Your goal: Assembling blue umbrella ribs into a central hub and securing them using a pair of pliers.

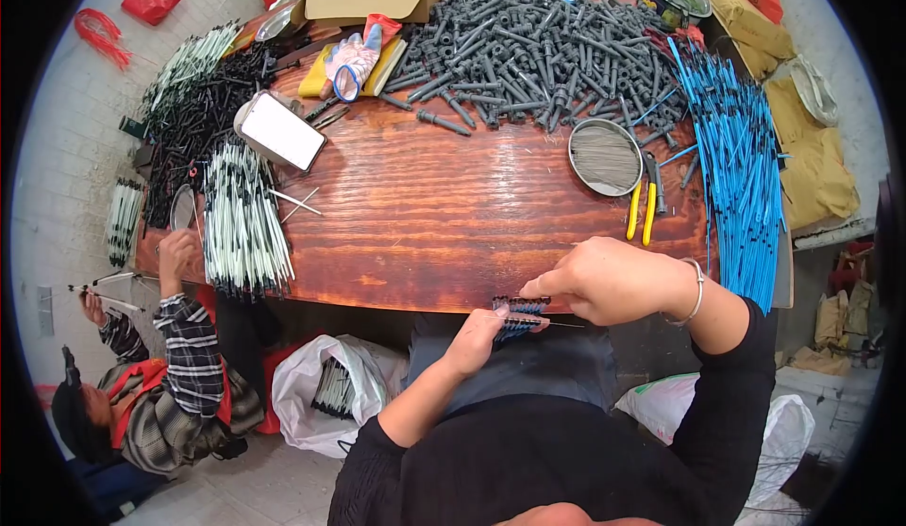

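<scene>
1. The right hand (604, 281) hides some of what is going on. Its palm and most of its finger ends are turned away, so I cannot tell if it is gripping anything.
2. The left hand (475, 339) covers the near end of the small black and blue bundle of thin plastic pieces (517, 330). I cannot count the pieces.
3. A thin grey wire (568, 325) pokes out to the right of the left fingertips. It is too fine to see where it starts.
4. The white plastic sack (791, 436) on the floor is partly hidden behind the right sleeve.
5. The bundle has black bumpy strips, a bit like combs, with blue showing between them.
6. The bundle is at the front edge of the brown shiny wooden worktop (415, 210), a little right of that edge's middle, above the person's lap.
7. The left hand is grasping the bundle between thumb and fingers. The right hand is just above and to the right, with its fingers bent and their tips close to the top black strip. I cannot tell if they touch it.
8. Near the worktop's right edge is a tall pile of long thin bright blue sticks (736, 177).
</scene>
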Demonstrator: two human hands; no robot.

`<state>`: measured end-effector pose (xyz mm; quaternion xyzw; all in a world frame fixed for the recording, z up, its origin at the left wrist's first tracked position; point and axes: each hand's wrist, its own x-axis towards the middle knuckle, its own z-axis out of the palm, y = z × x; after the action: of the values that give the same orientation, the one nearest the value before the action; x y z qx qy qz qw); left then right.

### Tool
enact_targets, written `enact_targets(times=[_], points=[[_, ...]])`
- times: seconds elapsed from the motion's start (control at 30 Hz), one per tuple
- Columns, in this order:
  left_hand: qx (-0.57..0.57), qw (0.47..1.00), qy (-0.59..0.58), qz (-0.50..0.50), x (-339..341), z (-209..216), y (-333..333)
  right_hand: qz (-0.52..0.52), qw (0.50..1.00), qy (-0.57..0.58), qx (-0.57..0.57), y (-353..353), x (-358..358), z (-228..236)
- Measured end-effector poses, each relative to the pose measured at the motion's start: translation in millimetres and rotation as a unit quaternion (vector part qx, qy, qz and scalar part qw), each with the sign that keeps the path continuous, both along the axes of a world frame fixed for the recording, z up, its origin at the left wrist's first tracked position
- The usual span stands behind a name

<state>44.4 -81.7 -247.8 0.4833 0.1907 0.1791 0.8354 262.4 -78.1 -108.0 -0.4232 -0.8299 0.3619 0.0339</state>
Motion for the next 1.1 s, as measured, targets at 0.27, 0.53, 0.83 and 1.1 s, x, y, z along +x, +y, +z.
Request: enact_targets(times=[0.27,0.53,0.83,1.1], points=[[0.023,1.000,0.000,-0.005,-2.4,-0.8,-0.6,0.013,1.000,0.026,0.001,1.1,2.3,-0.9],[-0.003,1.000,-0.008,0.000,-0.4,-2.1,-1.0,-0.045,0.995,0.091,-0.018,-0.6,-1.1,-14.7],[-0.033,0.996,-0.081,0.030,-2.9,-12.7,-4.9,-0.120,0.981,0.145,-0.039,-2.7,-4.2,-18.6],[-0.079,0.993,-0.077,0.040,-4.5,-10.4,-4.8,-0.139,0.989,0.045,0.019,-16.2,11.4,-11.5]])
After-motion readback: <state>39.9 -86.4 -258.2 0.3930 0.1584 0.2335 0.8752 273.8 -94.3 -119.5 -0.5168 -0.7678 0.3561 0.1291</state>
